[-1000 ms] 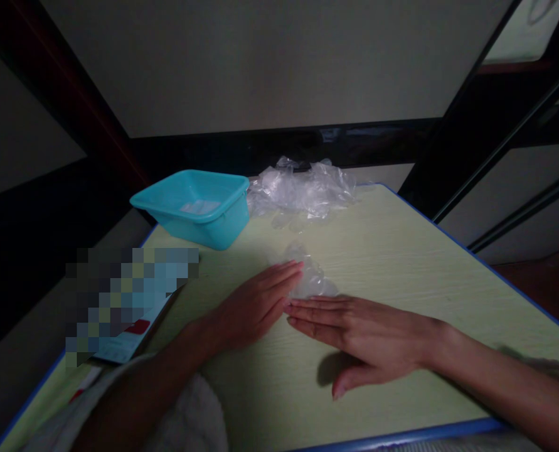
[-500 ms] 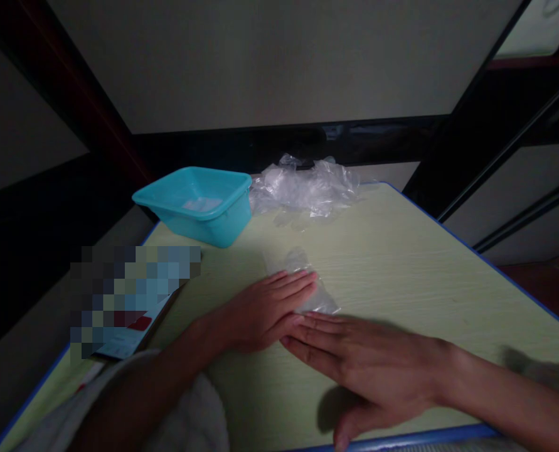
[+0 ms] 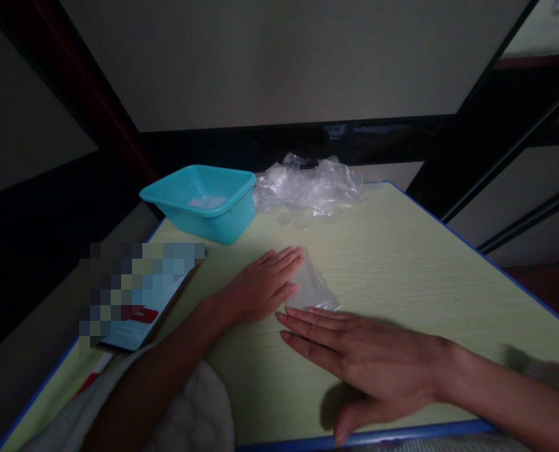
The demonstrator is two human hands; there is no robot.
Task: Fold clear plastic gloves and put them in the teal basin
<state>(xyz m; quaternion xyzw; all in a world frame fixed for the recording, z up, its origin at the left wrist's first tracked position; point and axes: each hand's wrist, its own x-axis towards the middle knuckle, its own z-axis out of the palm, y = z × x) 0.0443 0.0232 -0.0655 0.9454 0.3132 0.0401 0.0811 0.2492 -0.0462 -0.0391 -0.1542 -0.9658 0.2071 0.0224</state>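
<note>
A small clear plastic bag (image 3: pixel 311 285) lies flat on the pale wood-grain table (image 3: pixel 401 270). My left hand (image 3: pixel 265 285) rests palm down with fingers stretched out, its fingertips on the left part of the bag. My right hand (image 3: pixel 354 355) is also flat and palm down, fingers extended and thumb spread. Its fingertips are by the bag's near edge; whether they press on it I cannot tell. Nothing is gripped by either hand.
A turquoise plastic basin (image 3: pixel 232 223) with something pale inside stands at the back left. Beside it is a heap of crumpled clear plastic bags (image 3: pixel 312 185). A partly blurred phone or tablet (image 3: pixel 128 333) lies at the left, near a red-and-white item (image 3: pixel 93 373).
My left hand has slid away from me, up along the bag, and now sits apart from my right hand. More of the bag shows. My right hand has barely moved.
</note>
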